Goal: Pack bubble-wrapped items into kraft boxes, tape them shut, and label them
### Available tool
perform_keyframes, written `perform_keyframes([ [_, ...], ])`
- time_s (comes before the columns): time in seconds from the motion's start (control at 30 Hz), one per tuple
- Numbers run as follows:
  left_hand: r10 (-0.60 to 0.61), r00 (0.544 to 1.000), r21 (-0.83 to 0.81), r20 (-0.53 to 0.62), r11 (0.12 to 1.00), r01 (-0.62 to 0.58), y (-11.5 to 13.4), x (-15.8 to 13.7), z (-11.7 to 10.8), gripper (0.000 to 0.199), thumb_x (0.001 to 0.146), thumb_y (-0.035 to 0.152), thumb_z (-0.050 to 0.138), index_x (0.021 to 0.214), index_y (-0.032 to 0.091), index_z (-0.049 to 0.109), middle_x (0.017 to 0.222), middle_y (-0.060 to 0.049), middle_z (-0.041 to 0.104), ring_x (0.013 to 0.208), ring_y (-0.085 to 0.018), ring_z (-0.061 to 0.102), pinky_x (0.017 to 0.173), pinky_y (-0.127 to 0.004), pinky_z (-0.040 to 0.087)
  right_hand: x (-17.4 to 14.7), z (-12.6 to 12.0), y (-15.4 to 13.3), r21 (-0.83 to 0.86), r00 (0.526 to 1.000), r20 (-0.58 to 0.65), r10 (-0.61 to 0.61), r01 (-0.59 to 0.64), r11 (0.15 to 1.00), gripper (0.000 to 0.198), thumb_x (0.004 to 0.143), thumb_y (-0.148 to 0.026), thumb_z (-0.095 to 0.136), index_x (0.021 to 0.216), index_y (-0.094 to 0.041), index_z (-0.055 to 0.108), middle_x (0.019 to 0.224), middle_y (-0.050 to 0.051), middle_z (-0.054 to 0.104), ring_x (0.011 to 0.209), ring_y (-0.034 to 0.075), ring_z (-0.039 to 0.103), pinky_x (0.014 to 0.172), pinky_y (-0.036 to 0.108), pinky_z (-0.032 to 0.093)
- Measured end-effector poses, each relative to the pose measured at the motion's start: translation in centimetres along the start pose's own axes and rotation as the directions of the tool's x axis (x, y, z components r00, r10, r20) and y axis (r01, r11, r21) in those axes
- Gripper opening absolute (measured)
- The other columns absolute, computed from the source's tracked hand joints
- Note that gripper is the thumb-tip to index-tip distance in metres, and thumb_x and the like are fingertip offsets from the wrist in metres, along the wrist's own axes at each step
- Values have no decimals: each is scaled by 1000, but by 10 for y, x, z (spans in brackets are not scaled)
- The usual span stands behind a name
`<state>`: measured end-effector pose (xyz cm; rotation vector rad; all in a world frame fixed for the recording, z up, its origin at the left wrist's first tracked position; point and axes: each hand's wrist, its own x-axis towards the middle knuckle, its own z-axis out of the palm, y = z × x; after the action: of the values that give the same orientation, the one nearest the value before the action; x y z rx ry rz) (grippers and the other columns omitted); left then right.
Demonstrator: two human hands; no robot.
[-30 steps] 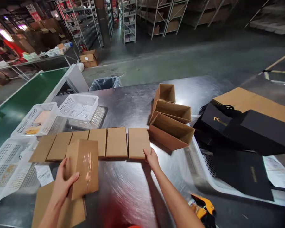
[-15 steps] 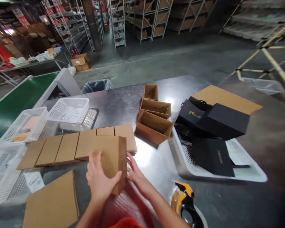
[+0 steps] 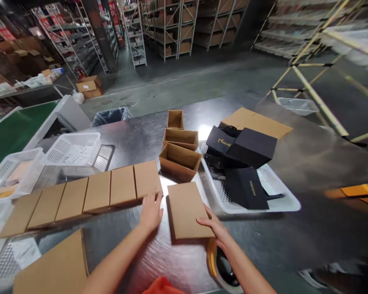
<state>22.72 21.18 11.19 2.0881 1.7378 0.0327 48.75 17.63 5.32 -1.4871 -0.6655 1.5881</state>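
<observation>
My right hand grips a closed brown cardboard box at its right side, thumb on top and fingers partly hidden behind the edge. Stretched fingers of my left hand rest against the near edge of the rightmost box in a row of several closed cardboard boxes. A gap separates the held box from that row. Below my right wrist lies a tape dispenser, partly covered by the forearm.
Three open-topped cardboard boxes stand beyond the held box. To their right, a white basket carries black bags and boxes. White baskets are at left, and flat cardboard lies at the near left.
The cardboard box has moved right, away from in front of the row. My left hand has let go of it and shifted to the row's right end; my right hand keeps hold.
</observation>
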Motion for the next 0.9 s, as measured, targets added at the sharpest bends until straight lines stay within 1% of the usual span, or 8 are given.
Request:
perform_keyframes([
  [0.1, -2, 997, 246, 82, 969, -19, -28, 29, -4, 83, 78, 15, 63, 152, 34, 31, 166, -7, 17, 148, -46, 14, 112, -75, 16, 35, 8, -3, 4, 1000, 17, 11, -11, 1000, 92, 50, -31, 81, 137, -23, 55, 122, 10, 71, 108, 33, 68, 91, 45, 55],
  [0.23, -109, 979, 269, 173, 961, 60, -57, 34, 5, 96, 73, 11, 60, 154, 41, 18, 166, 2, 9, 149, -47, 4, 105, -84, 15, 82, 33, -12, -1, 999, 8, -51, 51, 999, 83, 55, -37, 79, 134, -20, 56, 113, 9, 73, 102, 32, 70, 87, 45, 56],
  [0.37, -111, 975, 225, 194, 972, 66, -65, 26, 16, 102, 67, 13, 56, 154, 42, 13, 166, 6, 2, 151, -42, -6, 107, -83, 6, 131, 59, -34, -39, 992, -9, -124, 123, 992, 78, 54, -38, 81, 126, -16, 61, 107, 10, 74, 100, 32, 69, 89, 44, 55],
  [0.5, -109, 973, 179, 204, 981, 72, -66, 29, 18, 103, 67, 18, 59, 155, 41, 11, 166, 6, -2, 150, -42, -12, 106, -83, -1, 170, 73, -53, -102, 984, 44, -171, 174, 979, 71, 55, -42, 80, 119, -14, 65, 111, 11, 74, 103, 32, 66, 95, 44, 51],
  [0.63, -115, 966, 121, 232, 989, 89, -64, 32, 11, 101, 68, 27, 63, 155, 39, 14, 166, 2, -2, 149, -44, -13, 104, -83, -7, 179, 72, -46, -238, 977, 64, -205, 215, 947, 69, 62, -52, 72, 120, -17, 64, 116, 11, 72, 109, 31, 64, 100, 45, 48],
  [0.73, -87, 965, 9, 249, 996, 88, -67, 22, 6, 93, 70, 31, 63, 155, 32, 24, 167, -5, 4, 151, -40, -2, 110, -77, -6, 176, 59, -30, -339, 980, 43, -195, 198, 920, 68, 61, -52, 70, 120, -18, 63, 119, 12, 71, 113, 33, 63, 102, 46, 47],
  [0.83, -104, 985, -133, 140, 983, 123, -79, -8, 8, 81, 75, 30, 59, 151, 22, 34, 166, -14, 10, 152, -32, 9, 119, -65, 3, 186, 46, -22, -417, 982, 49, -182, 185, 890, 67, 58, -55, 67, 116, -21, 65, 121, 14, 69, 117, 36, 61, 103, 46, 46],
  [0.9, -188, 982, -235, 29, 953, 190, -93, -42, 13, 74, 74, 28, 60, 146, 21, 43, 165, -14, 18, 151, -29, 17, 121, -59, 9, 193, 44, -25, -492, 982, 77, -173, 189, 850, 65, 59, -58, 64, 113, -22, 66, 119, 18, 69, 118, 38, 61, 102, 47, 46],
])
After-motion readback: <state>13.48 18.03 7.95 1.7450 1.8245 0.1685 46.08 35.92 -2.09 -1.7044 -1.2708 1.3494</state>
